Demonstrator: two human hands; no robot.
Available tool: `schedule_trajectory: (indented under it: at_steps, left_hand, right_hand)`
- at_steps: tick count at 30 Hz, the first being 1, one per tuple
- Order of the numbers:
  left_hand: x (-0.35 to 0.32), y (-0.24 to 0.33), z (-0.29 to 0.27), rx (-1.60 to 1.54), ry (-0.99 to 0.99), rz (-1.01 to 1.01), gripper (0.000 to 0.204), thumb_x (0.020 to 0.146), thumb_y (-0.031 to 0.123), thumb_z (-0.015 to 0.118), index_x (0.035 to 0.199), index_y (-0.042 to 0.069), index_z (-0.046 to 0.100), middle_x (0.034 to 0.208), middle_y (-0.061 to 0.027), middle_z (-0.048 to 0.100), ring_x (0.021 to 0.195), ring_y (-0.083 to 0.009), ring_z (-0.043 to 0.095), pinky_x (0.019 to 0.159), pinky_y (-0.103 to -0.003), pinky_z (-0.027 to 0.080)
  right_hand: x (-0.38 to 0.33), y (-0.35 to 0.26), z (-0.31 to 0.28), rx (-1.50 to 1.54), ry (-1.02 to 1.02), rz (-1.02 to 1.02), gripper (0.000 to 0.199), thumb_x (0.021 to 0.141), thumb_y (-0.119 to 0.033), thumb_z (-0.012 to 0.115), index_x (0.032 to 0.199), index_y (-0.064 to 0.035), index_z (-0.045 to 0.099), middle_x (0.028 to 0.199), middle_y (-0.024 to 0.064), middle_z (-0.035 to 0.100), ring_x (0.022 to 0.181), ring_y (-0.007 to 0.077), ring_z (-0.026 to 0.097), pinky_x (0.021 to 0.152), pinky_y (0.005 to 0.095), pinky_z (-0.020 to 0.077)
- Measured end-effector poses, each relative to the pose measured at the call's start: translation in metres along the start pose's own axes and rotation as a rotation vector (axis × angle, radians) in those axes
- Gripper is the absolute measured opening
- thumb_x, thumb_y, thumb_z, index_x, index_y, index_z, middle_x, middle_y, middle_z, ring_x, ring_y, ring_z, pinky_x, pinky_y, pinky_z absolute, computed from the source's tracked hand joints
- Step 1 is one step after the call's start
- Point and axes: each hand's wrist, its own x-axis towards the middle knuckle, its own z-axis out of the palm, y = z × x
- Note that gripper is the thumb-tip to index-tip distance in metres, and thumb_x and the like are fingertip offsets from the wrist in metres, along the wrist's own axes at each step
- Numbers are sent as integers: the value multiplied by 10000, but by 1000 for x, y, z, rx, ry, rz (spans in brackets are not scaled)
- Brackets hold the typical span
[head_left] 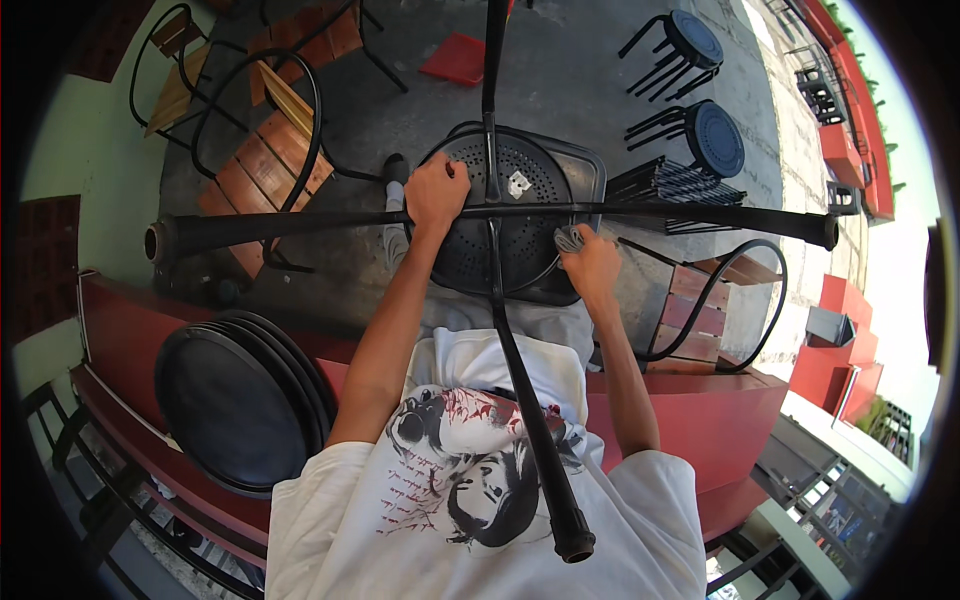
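Note:
A black metal stool (pixel 513 258) sits upside down in front of me, its round seat full of small holes. Its crossed legs (pixel 680 210) spread outward and up toward me. My left hand (pixel 438 193) is closed at one leg, left of where the legs cross; the fingertips are partly hidden. My right hand (pixel 592 262) pinches a crumpled grey pad or cloth (pixel 569 239) against the right side of the stool, close below another leg. A small white scrap (pixel 518 184) lies on the underside of the seat.
Round black trays (pixel 235 405) lean at my left on a red ledge (pixel 690 425). Wooden chairs (pixel 265 165) stand left, another wooden chair (pixel 690 315) right. Black stools (pixel 715 138) lie at the far right. A red dustpan-like piece (pixel 455 59) rests on the floor ahead.

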Motion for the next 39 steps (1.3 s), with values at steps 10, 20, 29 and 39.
schedule_trajectory:
  at_steps: [10,20,29,39]
  left_hand:
    - [-3,-1,0,-8,40,11,257,858,261,598,822,25,693,779,-211,705,748,-425,691,702,-500,548]
    - [-3,-1,-2,-47,55,19,252,855,250,609,807,11,673,782,-228,695,752,-444,674,679,-516,528]
    - [-6,-3,-1,-76,78,75,240,868,232,609,792,8,648,793,-202,701,733,-428,675,675,-515,537]
    - [-5,-1,1,-70,67,60,241,873,236,603,795,11,641,799,-197,702,741,-429,677,679,-520,535]
  right_hand:
    - [-31,-15,0,68,-133,-11,234,786,-273,772,942,-99,768,834,204,732,826,430,704,744,509,561]
    - [-35,-12,0,-27,-280,-270,254,801,-273,764,980,-93,754,826,201,728,812,411,706,734,509,560]
    - [-64,-9,12,204,-295,-265,293,742,-93,708,1032,-71,742,911,187,745,847,396,711,755,474,573]
    - [0,-30,18,219,71,-567,479,623,57,649,1077,-72,732,995,83,605,944,303,585,806,402,472]
